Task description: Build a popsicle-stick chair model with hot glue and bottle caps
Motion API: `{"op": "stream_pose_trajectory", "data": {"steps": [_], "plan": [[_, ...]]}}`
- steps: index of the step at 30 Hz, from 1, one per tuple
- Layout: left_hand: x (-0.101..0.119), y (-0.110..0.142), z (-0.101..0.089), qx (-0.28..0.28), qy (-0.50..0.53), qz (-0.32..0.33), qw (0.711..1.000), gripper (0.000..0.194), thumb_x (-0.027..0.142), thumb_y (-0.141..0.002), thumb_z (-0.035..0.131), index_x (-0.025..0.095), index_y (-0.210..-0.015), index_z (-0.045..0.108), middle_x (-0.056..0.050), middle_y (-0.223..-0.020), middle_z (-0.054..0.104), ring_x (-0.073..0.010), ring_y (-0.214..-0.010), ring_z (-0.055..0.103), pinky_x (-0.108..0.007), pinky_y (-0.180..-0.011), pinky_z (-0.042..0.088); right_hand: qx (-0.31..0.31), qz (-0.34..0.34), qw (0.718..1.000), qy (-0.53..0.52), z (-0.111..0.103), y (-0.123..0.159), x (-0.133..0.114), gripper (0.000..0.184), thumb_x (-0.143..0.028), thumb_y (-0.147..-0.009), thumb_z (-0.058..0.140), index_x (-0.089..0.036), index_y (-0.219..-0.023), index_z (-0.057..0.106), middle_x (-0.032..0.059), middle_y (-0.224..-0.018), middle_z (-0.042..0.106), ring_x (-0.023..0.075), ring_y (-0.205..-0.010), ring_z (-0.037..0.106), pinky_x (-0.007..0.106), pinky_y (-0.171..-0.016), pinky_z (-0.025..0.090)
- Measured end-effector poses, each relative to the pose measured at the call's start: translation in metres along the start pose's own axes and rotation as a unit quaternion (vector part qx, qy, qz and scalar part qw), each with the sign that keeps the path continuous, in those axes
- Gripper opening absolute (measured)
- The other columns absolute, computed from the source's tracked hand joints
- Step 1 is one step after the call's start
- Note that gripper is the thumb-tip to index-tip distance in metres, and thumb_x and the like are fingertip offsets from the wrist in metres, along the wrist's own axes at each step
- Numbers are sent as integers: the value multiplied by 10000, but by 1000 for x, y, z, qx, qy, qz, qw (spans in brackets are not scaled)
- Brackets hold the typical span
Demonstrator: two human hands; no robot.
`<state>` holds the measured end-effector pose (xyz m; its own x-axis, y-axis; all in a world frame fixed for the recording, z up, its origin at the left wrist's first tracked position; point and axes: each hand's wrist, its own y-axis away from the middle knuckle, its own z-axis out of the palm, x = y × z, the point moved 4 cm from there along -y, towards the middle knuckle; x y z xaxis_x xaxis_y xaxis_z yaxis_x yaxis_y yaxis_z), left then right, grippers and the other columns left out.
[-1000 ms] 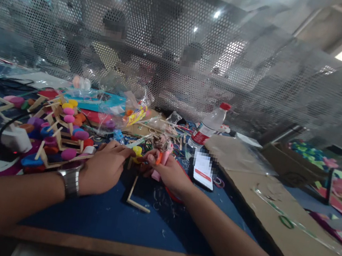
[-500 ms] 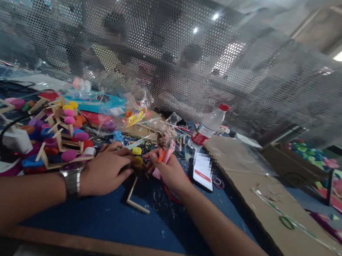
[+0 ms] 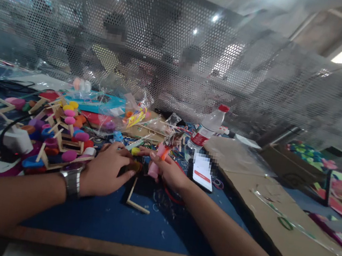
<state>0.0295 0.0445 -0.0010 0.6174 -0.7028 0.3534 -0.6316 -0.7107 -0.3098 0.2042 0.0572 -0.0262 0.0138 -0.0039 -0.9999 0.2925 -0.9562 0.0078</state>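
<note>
My right hand (image 3: 172,170) is wrapped around a pink hot glue gun (image 3: 155,167) with an orange trigger and a grimy tip. My left hand (image 3: 111,168), with a metal watch at the wrist, rests low over the table. Its curved thumb and fingers are closed around a small yellow rounded piece (image 3: 137,166), partly in shadow. Another bit of yellow (image 3: 135,151) shows just beyond the fingertips. Thin wooden sticks joined in an L (image 3: 137,206) lie on the blue table below the hands. Where the sticks meet the yellow piece is hard to make out.
At left lies a pile of wooden stick assemblies with coloured rounded pieces (image 3: 69,155), beside a white plug (image 3: 18,141). A red-capped bottle (image 3: 206,127) and a phone (image 3: 202,171) stand and lie right of my hands. Cardboard (image 3: 261,214) covers the right side.
My right hand has turned the glue gun, so its pink body now slants down toward the left and its grimy tip points up right. My left hand stays nearly in place.
</note>
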Motion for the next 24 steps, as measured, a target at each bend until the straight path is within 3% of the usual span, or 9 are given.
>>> {"op": "stream_pose_trajectory", "data": {"steps": [5,8,12,22,24], "plan": [[-1,1,0,2,-6,-12,1000,247,323,-895,558,183,-873,760,-119,-978,709,-343,-1065,542,-544,-942,402,1,-18,1000,15,0,-1,0,449,-614,-732,715,-207,-911,782,-31,-513,572,105,-432,468,222,-404,407],[-2,1,1,9,11,-8,1000,224,308,-883,571,190,-882,762,-123,-1004,712,-353,-1088,544,-555,-962,399,-1,-37,999,16,0,-4,1,398,-566,-734,735,-226,-936,778,22,-719,706,98,-458,505,226,-413,410],[-5,-1,3,20,33,-6,999,210,296,-868,594,217,-951,770,-115,-1047,728,-348,-1145,552,-543,-1011,403,-15,-26,999,18,1,-4,0,354,-524,-715,769,-228,-908,768,28,-858,736,67,-436,481,196,-362,356],[-4,-4,5,-31,32,3,999,245,301,-900,552,231,-1007,762,-102,-1125,754,-335,-1132,634,-549,-1004,413,-30,-20,999,37,5,1,-5,437,-579,-733,737,-215,-975,751,-6,-743,684,58,-422,379,204,-361,279],[-2,-4,4,-36,33,8,999,245,297,-902,545,230,-1004,758,-96,-1124,754,-321,-1141,634,-537,-1028,406,-27,-25,999,30,4,1,-4,452,-595,-748,716,-218,-995,748,-27,-642,632,70,-421,364,210,-372,269]]}}
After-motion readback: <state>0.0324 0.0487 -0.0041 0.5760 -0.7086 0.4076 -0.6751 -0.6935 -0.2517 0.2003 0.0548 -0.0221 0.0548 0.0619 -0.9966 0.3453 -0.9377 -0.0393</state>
